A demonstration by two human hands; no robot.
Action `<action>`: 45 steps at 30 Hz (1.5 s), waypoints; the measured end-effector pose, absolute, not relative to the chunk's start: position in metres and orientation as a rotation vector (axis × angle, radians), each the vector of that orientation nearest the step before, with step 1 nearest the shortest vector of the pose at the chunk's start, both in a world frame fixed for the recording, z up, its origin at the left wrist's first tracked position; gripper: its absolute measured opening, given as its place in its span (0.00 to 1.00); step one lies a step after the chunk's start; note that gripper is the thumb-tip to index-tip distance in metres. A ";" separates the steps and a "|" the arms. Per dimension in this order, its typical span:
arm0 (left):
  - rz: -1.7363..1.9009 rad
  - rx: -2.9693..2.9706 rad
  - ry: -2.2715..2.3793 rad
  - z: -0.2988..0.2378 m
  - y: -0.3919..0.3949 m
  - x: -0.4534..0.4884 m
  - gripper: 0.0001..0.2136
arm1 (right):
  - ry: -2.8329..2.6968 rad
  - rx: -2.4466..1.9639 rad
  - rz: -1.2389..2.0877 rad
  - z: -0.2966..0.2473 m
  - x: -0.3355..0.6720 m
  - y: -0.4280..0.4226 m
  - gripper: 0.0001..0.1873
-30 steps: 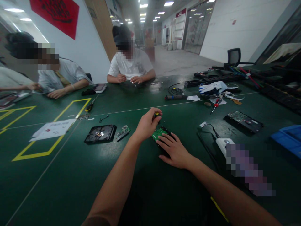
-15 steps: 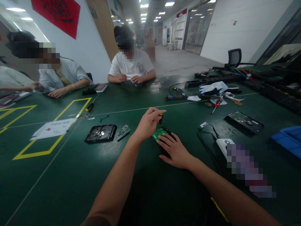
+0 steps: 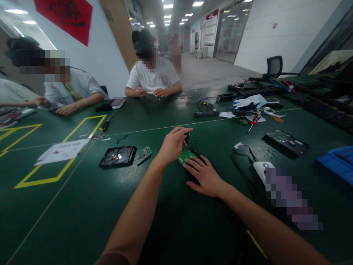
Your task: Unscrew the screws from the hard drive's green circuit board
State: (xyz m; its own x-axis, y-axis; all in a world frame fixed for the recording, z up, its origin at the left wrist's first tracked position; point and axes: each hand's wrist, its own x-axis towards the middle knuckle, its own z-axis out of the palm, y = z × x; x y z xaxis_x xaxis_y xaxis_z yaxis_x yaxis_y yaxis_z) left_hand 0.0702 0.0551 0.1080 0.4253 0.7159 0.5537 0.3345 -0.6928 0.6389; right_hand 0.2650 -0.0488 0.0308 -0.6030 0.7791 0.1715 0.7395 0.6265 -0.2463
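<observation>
A black hard drive with a green circuit board (image 3: 186,156) lies on the green table (image 3: 82,213) in front of me. My right hand (image 3: 205,177) lies flat on its near end, fingers spread. Above the drive's far end, my left hand (image 3: 173,144) is closed round a small screwdriver (image 3: 187,138) with a dark, yellow-topped handle, held upright over the board.
A second opened hard drive (image 3: 118,156) and a loose circuit board (image 3: 144,154) lie to the left, with a paper sheet (image 3: 63,151) in yellow floor-tape markings. To the right lie another drive (image 3: 285,142), a white device with cable (image 3: 261,168) and a blue bin (image 3: 338,161). Other people sit across the table.
My left hand's fingers shifted round the screwdriver handle, as if twisting it, staying over the drive's far end. My right hand has not moved.
</observation>
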 end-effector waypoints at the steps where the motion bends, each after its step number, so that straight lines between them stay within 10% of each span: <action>1: 1.192 2.246 0.896 0.107 0.056 0.070 0.17 | -2.587 -1.236 0.218 0.031 0.265 -0.049 0.34; 45: 1.227 2.201 1.017 0.107 0.055 0.071 0.13 | -2.574 -1.236 0.223 0.034 0.265 -0.050 0.35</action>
